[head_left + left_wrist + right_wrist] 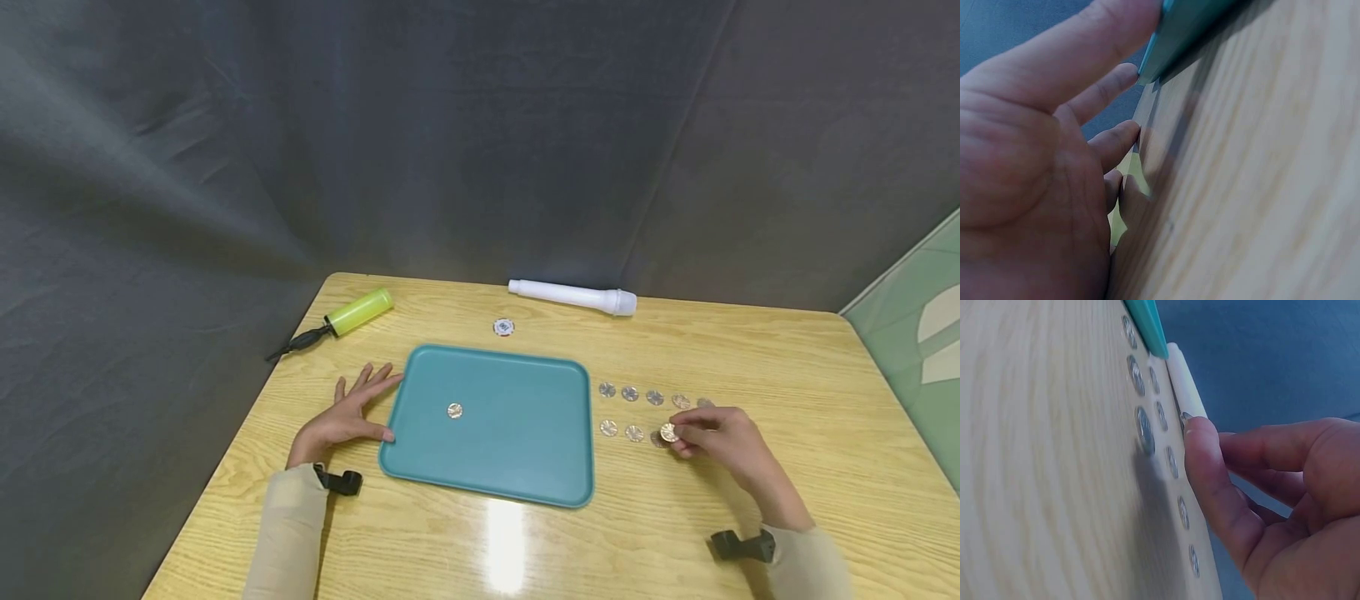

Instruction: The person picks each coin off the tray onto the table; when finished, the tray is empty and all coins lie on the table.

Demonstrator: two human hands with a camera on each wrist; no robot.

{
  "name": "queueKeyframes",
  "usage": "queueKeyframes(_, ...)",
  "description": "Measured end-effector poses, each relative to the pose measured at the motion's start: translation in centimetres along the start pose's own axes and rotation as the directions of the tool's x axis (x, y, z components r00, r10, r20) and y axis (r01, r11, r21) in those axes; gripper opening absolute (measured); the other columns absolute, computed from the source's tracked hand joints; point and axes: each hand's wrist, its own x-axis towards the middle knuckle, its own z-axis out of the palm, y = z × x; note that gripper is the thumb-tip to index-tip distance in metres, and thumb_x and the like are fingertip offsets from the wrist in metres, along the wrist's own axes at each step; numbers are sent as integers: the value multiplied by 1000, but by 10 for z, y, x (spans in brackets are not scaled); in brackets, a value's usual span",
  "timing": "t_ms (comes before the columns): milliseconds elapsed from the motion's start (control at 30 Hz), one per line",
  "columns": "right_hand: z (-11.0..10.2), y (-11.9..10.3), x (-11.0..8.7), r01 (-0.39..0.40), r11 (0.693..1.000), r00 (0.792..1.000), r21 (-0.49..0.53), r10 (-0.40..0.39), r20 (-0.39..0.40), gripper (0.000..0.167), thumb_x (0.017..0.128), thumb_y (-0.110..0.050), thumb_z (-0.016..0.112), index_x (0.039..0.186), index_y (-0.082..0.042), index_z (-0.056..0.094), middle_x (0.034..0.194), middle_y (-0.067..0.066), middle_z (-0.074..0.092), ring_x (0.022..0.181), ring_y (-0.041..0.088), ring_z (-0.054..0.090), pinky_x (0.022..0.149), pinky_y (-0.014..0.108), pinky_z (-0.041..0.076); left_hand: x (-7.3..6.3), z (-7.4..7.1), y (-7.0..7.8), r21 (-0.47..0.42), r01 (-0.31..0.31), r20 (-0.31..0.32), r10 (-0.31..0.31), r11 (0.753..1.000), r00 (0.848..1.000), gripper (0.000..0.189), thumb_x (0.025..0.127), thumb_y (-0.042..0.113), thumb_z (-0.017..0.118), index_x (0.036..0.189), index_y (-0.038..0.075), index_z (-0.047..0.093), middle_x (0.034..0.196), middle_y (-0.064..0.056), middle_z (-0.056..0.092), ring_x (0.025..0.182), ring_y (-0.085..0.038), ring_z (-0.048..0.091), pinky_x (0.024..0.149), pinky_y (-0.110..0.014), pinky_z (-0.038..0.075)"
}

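Observation:
A teal tray lies on the wooden table, with one gold-toned coin on its left part. At the tray's left edge my left hand has its fingers spread, thumb and index fingertips right at the rim. My right hand pinches another coin between thumb and fingers, above the table right of the tray. Beneath it, a coin at the end of the nearer row is partly covered. In the right wrist view only the edge of the pinched coin shows at the thumb tip.
Two rows of coins lie right of the tray; a far-row coin is silvery. Behind the tray are a poker chip and a white microphone-shaped stick. A yellow-green hand pump lies at back left. Dark curtain hangs behind.

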Motion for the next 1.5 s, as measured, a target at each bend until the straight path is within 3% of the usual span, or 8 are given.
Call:
queueKeyframes(633,-14,18,-12,-94,988,995,-123,90,-33,32,99,0,53,121,23,58,94,15,76,73,5,72,68,21,62,0,0,1,-14,16,-3,-16,1000,1000,97,77,27,86,158,17,34,170,-16,6,155,-43,-18,112,-68,-28)
queueKeyframes(1033,-11,16,-11,-40,966,998,-257,26,-58,23,95,1,60,109,17,67,90,15,75,68,2,69,64,18,60,-1,0,4,-19,8,-1,-8,1000,1000,97,78,27,86,158,15,34,170,-17,6,155,-44,-18,112,-69,-28)
queueKeyframes(1500,-14,18,-10,-61,959,997,-278,43,-71,24,96,-3,61,111,15,68,91,15,75,68,3,70,63,20,61,-1,0,3,-4,4,-3,-4,1000,1000,96,78,27,86,158,16,34,170,-17,6,155,-44,-17,112,-69,-28)
